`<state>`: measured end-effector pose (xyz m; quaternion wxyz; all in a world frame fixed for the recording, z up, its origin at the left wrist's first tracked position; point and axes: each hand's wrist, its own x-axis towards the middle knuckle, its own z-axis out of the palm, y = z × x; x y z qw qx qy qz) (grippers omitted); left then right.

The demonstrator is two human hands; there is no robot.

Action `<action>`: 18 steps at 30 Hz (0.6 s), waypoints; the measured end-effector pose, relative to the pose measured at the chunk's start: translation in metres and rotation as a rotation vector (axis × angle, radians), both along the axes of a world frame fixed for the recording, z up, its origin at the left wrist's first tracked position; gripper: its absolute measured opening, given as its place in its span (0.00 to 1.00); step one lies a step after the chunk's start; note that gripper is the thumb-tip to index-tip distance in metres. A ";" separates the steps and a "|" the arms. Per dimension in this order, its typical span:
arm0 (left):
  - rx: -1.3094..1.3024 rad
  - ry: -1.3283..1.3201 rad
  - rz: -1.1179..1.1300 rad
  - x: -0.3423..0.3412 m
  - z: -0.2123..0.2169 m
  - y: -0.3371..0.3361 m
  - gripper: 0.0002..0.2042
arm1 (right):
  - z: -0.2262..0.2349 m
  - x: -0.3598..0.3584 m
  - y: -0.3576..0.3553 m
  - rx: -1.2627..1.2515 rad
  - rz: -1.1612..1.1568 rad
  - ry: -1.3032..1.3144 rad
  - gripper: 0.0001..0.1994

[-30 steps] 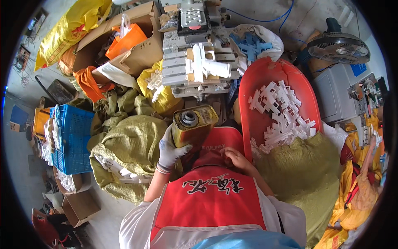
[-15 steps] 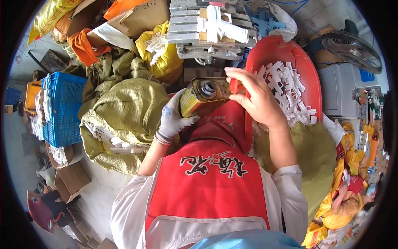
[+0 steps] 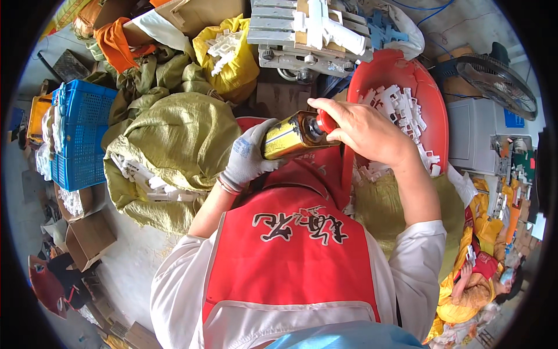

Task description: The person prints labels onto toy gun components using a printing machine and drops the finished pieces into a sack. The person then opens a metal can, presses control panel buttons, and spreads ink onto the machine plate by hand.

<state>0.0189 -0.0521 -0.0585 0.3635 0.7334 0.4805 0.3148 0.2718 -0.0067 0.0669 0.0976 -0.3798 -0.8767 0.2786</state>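
A rectangular metal can [image 3: 286, 139], yellow and dark with stains, is tilted on its side above my lap. My left hand [image 3: 249, 152], in a grey-white glove, is wrapped round its base end. A red cap [image 3: 326, 121] sits at the can's spout, pinched between the thumb and fingers of my bare right hand [image 3: 366, 129]. Whether the cap is threaded on cannot be made out. Beyond the can, a white plastic toy-gun-shaped part [image 3: 328, 28] lies on a slatted grey work stand [image 3: 273, 35].
Right of me a red tub [image 3: 433, 110] holds several white plastic parts. At left are a green woven sack [image 3: 180, 139] with white parts, a yellow bag [image 3: 241, 64] and a blue crate [image 3: 87, 134]. A fan [image 3: 497, 81] stands far right; another person [image 3: 471, 291] sits lower right.
The can has tipped over toward my right hand, its spout now facing right. The red cap, held apart from the can before, has come against the spout.
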 end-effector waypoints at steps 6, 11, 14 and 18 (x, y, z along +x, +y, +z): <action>-0.020 -0.040 0.000 0.001 -0.006 0.004 0.40 | -0.005 0.005 0.004 0.100 0.094 0.045 0.26; 0.070 -0.016 -0.009 -0.001 -0.008 0.000 0.38 | -0.016 0.006 0.002 0.117 0.077 0.105 0.23; 0.054 0.078 -0.038 -0.002 -0.019 -0.006 0.39 | -0.029 0.003 -0.014 -0.097 -0.123 0.053 0.18; -0.033 0.069 -0.099 0.001 -0.020 -0.017 0.40 | -0.041 0.006 -0.033 -0.181 -0.202 0.058 0.17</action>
